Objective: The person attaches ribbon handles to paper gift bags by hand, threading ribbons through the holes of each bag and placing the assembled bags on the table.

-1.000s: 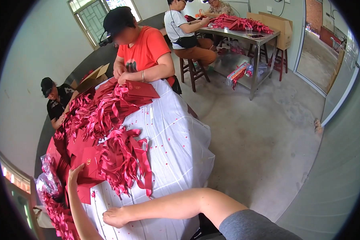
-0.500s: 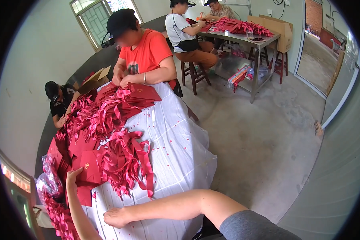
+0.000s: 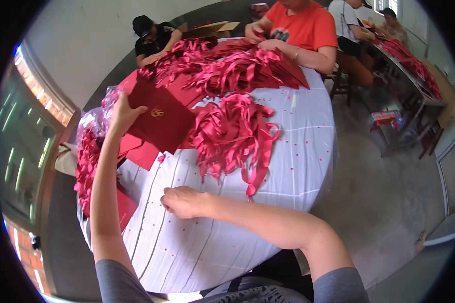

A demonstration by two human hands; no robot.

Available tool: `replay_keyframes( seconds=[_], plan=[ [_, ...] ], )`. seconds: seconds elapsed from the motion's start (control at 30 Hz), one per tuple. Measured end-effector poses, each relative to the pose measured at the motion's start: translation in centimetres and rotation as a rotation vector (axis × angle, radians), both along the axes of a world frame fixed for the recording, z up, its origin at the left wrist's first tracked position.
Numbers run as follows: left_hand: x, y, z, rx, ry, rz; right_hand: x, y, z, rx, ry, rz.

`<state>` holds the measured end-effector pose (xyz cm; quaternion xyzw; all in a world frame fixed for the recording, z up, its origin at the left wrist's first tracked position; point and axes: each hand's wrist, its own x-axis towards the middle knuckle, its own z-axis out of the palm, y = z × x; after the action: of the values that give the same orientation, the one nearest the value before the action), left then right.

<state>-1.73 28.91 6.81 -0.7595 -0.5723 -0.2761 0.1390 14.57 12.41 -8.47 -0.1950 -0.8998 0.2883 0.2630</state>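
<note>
My left hand grips the left edge of a flat dark-red paper bag with a small gold emblem, its thumb on the upper face. The bag is lifted and tilted over other red bags. Beside it on the right lies a loose heap of red ribbons. My right hand is low over the white tablecloth in front of the heap, with its fingers curled together. Whether a small thing sits between those fingers is hidden.
A co-worker in an orange-red shirt handles bags across the round table; another in black works at the far left. Ribboned bags are piled between us. Clear plastic wrap lies left. Red specks dot the tablecloth.
My left hand has raised the bag from the pile, moving it away from me. My right hand remains curled over the cloth. The view has swung to the left.
</note>
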Motion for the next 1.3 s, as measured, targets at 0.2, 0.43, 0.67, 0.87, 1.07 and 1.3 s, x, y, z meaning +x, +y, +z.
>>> replay_keyframes(
  seconds=[0.2, 0.43, 0.67, 0.87, 1.07, 1.3],
  plan=[
    [2.9, -3.6, -1.1, -0.234, 0.043, -0.029, -0.3, -0.4, 0.7, -0.060, -0.021, 0.036],
    [3.8, -4.4, -2.0, -0.492, -0.156, -0.212, 0.2, -0.6, 0.8, -0.060, -0.032, 0.015],
    [-0.3, -3.5, -2.0, -0.486, -0.424, -0.215, -0.5, -0.6, 1.0, -0.061, -0.048, 0.037],
    [-2.7, -8.9, 4.1, -0.585, -0.792, -0.168, 0.0, -0.2, 0.3, -0.068, -0.039, 0.010],
    [-3.3, -12.0, 0.3, -1.123, -0.679, -0.122, -0.1, -1.5, 1.3, -0.084, -0.063, 0.213],
    [-3.0, -11.1, -5.1, -1.242, -0.334, -0.081, -0.3, -3.6, 2.7, -0.236, -0.160, 0.436]
  ],
)
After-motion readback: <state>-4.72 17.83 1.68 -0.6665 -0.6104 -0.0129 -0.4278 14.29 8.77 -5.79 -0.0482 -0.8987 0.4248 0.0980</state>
